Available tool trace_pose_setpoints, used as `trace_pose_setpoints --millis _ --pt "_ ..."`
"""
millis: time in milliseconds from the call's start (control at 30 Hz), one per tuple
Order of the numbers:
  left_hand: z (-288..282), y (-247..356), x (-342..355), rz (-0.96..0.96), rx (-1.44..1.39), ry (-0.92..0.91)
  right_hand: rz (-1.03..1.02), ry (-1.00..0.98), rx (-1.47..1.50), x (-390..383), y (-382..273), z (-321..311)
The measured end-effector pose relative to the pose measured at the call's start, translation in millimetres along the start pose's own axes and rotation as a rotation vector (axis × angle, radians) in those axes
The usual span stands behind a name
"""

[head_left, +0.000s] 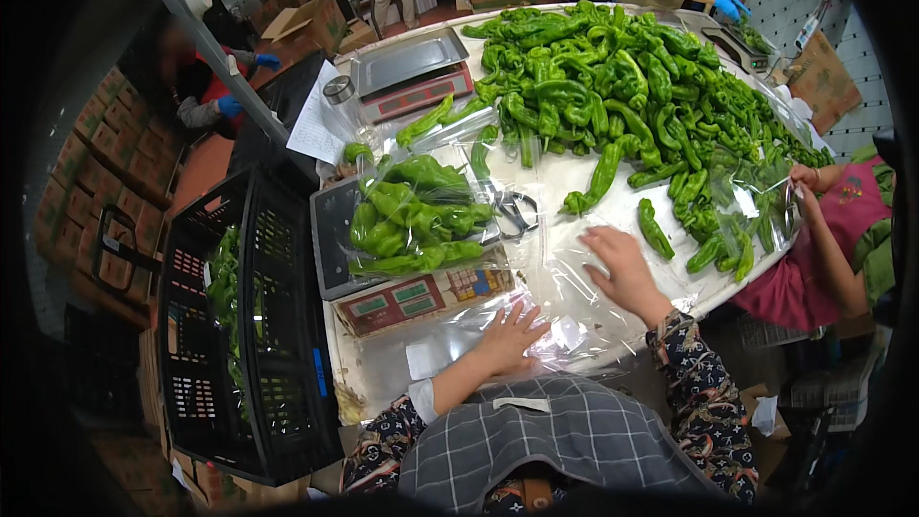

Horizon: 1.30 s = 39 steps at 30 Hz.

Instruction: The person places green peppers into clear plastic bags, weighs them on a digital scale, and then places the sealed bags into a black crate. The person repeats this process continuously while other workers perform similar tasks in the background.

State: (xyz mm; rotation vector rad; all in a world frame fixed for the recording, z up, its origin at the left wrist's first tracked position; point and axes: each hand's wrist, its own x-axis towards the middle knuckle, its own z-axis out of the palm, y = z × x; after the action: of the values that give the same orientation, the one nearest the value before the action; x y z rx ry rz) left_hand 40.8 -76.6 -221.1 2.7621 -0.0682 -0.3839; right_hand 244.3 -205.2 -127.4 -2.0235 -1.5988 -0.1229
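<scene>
My left hand (510, 340) lies flat with fingers spread on a clear plastic bag (560, 311) at the table's front edge. Over the same plastic, further right, my right hand (624, 273) reaches out with its fingers apart, holding nothing. A clear bag of green peppers (412, 206) rests on a digital scale (421, 297) to the left of my hands. Scissors with black handles (518, 214) lie just right of that bag. One loose green pepper (655, 230) sits beyond my right hand.
A large heap of green peppers (613, 86) covers the far side of the white table (584, 172). Black crates (278, 325) stand at left. Behind are a second scale (407, 62) and a glass jar (342, 101). At right, a co-worker's hands (806, 177) hold a plastic bag.
</scene>
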Motion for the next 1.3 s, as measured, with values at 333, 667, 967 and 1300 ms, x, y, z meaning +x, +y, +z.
trace_pose_setpoints --millis 333,667,967,1300 --pt "-12 -43 -65 -0.125 -0.055 0.005 -0.017 -0.420 -0.143 -35 -17 105" --pt "-20 -53 -95 -0.220 -0.055 -0.055 0.171 -0.388 0.306 -7 -31 83" --pt "-70 -47 -102 -0.244 -0.583 0.232 0.239 0.000 0.255 89 8 52" --pt "-98 -65 -94 -0.402 -1.811 0.887 -0.222 -0.079 0.379 153 -90 71"
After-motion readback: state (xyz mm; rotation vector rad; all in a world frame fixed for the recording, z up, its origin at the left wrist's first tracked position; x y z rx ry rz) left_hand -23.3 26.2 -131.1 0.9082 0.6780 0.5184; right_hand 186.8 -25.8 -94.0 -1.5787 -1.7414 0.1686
